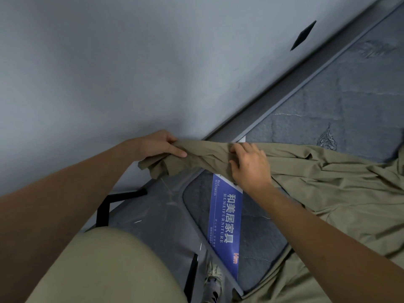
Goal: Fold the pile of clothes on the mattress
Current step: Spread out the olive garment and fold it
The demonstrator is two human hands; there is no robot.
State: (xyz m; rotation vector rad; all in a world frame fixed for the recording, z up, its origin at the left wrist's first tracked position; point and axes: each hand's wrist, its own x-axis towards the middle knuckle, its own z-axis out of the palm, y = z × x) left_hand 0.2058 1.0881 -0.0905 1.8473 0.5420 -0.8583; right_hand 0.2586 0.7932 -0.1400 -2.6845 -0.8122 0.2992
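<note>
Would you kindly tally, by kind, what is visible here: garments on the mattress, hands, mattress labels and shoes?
Olive garment, lying on the mattress: 1
Hands, left hand and right hand, both holding the garment's bunched end: 2
Blue mattress label: 1
Shoe on the floor: 1
Total: 5

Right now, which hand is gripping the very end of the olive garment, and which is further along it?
The left hand pinches the bunched end of the olive garment near the wall. The right hand grips it further along, above the blue label on the mattress.
</note>
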